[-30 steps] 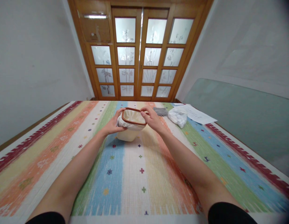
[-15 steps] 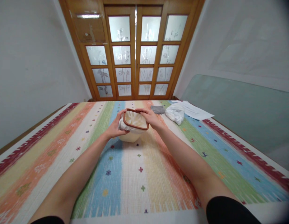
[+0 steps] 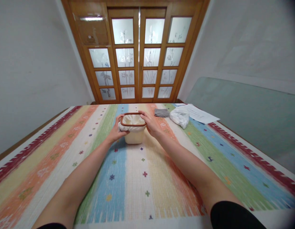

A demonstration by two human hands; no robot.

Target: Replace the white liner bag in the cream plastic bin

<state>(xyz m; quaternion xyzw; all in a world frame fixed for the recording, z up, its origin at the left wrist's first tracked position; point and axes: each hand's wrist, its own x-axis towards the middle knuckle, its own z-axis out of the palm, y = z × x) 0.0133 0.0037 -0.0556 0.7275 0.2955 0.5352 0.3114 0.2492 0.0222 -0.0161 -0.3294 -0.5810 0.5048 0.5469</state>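
Note:
A small cream trash bin (image 3: 134,137) stands upright near the middle of the striped tablecloth. A white plastic bag (image 3: 133,120) lines it, with its edge folded down over the outside. Around the top sits a brown rim ring (image 3: 133,125) that presses on the bag. My left hand (image 3: 117,130) grips the bin's left side, thumb at the front on the folded bag and fingers round the far side. On the right, my right hand (image 3: 149,122) has its fingers on the ring at the back right corner; its thumb is partly hidden.
A folded grey cloth (image 3: 162,113) lies behind and right of the bin. Next to it are a crumpled white plastic bag (image 3: 180,117) and printed paper sheets (image 3: 202,114). The striped tablecloth (image 3: 135,184) covers the table. Wooden glazed doors (image 3: 140,54) stand beyond.
The bin has turned and levelled from a tilt, its ring shifting slightly left and looking flatter. Both hands moved with it and keep their hold.

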